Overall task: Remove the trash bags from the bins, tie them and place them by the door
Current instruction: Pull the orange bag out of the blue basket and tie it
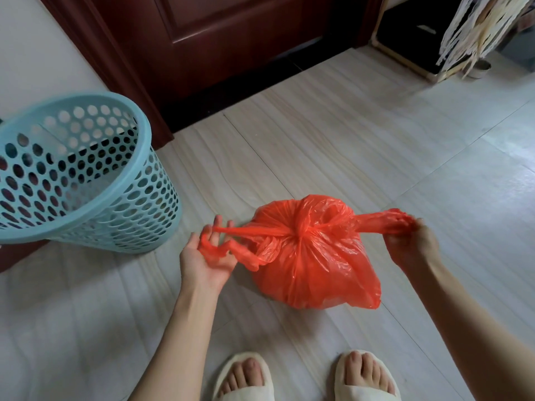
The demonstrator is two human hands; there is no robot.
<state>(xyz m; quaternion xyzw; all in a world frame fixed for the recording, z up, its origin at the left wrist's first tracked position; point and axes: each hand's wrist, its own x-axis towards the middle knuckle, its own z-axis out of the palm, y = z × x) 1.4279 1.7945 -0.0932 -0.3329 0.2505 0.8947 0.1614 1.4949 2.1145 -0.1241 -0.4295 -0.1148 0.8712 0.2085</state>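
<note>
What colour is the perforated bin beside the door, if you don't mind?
The bin is light blue, seen in the head view.

The trash bag (pixel 312 256) sits on the floor (pixel 376 140) at the centre. The bin (pixel 86 175) stands at ten o'clock from it, well apart, tilted. The door (pixel 220 39) lies at twelve o'clock, behind both. A shelf unit (pixel 411 41) stands at two o'clock. The left hand (pixel 207 256) is just beside the bag at nine o'clock, the right hand (pixel 411 241) at three o'clock. Two slippers (pixel 246 377) rest at six o'clock.
</note>
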